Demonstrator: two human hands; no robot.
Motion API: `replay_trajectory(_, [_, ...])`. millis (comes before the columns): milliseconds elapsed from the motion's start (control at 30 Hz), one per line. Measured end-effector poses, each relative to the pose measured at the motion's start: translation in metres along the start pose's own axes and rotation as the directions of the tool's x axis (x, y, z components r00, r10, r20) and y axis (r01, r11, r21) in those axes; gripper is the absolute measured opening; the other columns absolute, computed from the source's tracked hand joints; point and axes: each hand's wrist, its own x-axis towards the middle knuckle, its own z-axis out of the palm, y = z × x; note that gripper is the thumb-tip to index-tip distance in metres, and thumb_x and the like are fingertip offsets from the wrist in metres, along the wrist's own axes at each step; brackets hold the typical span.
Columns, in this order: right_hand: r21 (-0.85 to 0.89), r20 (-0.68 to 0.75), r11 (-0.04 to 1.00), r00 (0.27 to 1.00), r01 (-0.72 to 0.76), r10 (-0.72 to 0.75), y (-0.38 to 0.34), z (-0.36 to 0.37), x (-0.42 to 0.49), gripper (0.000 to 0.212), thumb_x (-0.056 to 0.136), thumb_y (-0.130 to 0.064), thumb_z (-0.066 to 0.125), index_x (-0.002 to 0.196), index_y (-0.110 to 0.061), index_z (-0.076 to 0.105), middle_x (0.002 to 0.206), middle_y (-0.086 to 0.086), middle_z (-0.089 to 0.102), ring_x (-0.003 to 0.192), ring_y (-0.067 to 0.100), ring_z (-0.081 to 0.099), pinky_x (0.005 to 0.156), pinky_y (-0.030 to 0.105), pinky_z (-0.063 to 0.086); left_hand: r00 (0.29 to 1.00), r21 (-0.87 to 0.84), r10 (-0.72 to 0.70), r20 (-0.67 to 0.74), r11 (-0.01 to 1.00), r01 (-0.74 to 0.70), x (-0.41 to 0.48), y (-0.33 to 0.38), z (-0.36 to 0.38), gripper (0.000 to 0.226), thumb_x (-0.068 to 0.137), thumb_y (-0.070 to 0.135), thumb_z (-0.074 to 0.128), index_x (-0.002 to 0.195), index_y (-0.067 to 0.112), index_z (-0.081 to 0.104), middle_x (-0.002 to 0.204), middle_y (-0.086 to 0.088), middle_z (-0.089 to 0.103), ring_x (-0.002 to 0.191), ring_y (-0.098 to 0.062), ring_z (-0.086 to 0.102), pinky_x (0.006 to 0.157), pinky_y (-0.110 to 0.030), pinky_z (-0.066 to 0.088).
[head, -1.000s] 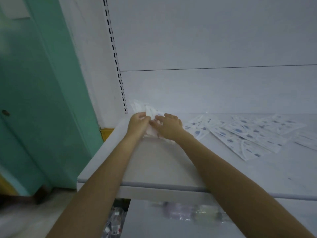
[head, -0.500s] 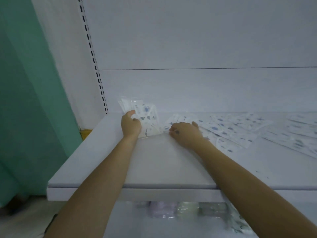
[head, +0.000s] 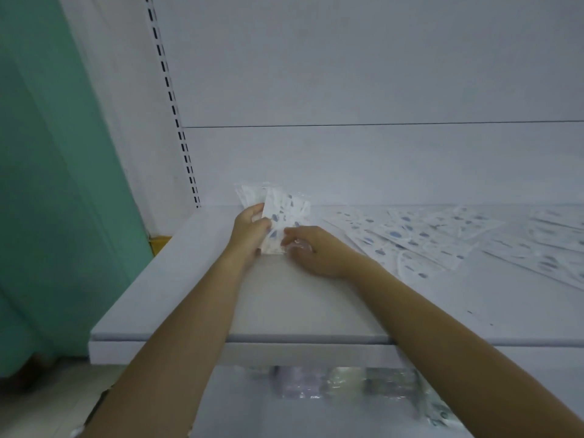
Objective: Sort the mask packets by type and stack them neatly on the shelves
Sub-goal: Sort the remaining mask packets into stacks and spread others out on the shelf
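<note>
Near the back-left corner of the white metal shelf, the left hand curls round an upright bundle of clear, blue-spotted mask packets and the right hand pinches its lower edge, likely squaring the stack apart from the loose packets.

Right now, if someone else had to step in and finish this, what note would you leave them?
Left hand: grips the stack of packets, held nearly upright near the shelf's back left corner.
Right hand: fingers curled on the stack's lower edge, seemingly squaring it.
Done: one small stack gathered.
Left: loose packets lie scattered flat across the shelf to the right; sort them by type and stack them.
</note>
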Motion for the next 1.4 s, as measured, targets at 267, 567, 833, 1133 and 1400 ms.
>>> replay_trajectory(267, [0.005,-0.249,0.889,0.86,-0.458,0.445,0.034,-0.059,-0.025,0.042,0.095,-0.032,0.047,0.133,-0.014,0.045,0.135,0.011,0.049,0.126,0.029,0.042,0.103,0.036,0.035,0.97,0.182,0.241,0.043,0.952,-0.244,-0.01,-0.002,-0.002,0.054,0.088,-0.009,0.041,0.135,0.018,0.044,0.143,-0.001,0.041,0.134,-0.016,0.035,0.113,-0.03,0.027])
replay_trajectory(567, [-0.252,-0.114,0.735,0.773,-0.63,0.624,0.083,-0.1,-0.072,0.035,0.088,-0.034,0.059,0.114,-0.012,0.06,0.118,0.008,0.061,0.106,0.026,0.057,0.085,0.031,0.044,0.981,0.274,0.187,0.055,0.942,-0.195,-0.021,0.01,0.044,0.043,0.092,-0.002,0.038,0.131,0.008,0.053,0.142,-0.006,0.046,0.131,-0.018,0.041,0.095,-0.013,0.029])
replay_trajectory(833, [0.377,-0.388,0.864,0.79,-0.334,0.474,0.063,-0.107,-0.039,0.016,0.09,-0.017,0.053,0.079,-0.005,0.058,0.069,0.006,0.053,0.068,0.019,0.053,0.061,0.026,0.044,0.993,0.16,0.121,0.001,0.98,-0.12,-0.041,0.014,0.111,0.027,0.094,0.023,0.047,0.09,0.004,0.066,0.096,-0.017,0.065,0.092,-0.028,0.062,0.087,-0.035,0.047])
replay_trajectory(1133, [0.66,-0.079,0.738,0.964,-0.141,0.255,0.071,-0.079,-0.031,0.011,0.094,-0.014,0.053,0.101,-0.01,0.06,0.098,0.005,0.066,0.082,0.013,0.066,0.075,0.023,0.051,0.986,0.37,0.163,0.023,0.915,-0.16,-0.032,-0.007,0.097,0.05,0.085,-0.001,0.058,0.134,0.006,0.049,0.14,-0.009,0.047,0.127,-0.018,0.045,0.109,-0.032,0.034])
replay_trajectory(1400, [-0.387,0.023,0.811,0.874,-0.44,0.485,0.095,-0.092,-0.052,0.062,0.083,-0.066,0.048,0.106,-0.009,0.055,0.114,0.013,0.05,0.116,0.031,0.047,0.09,0.038,0.04,0.949,0.304,0.218,-0.226,0.942,-0.144,-0.023,-0.01,0.091,0.053,0.088,-0.004,0.034,0.135,0.019,0.045,0.137,-0.004,0.036,0.099,-0.006,0.049,0.082,-0.017,0.037])
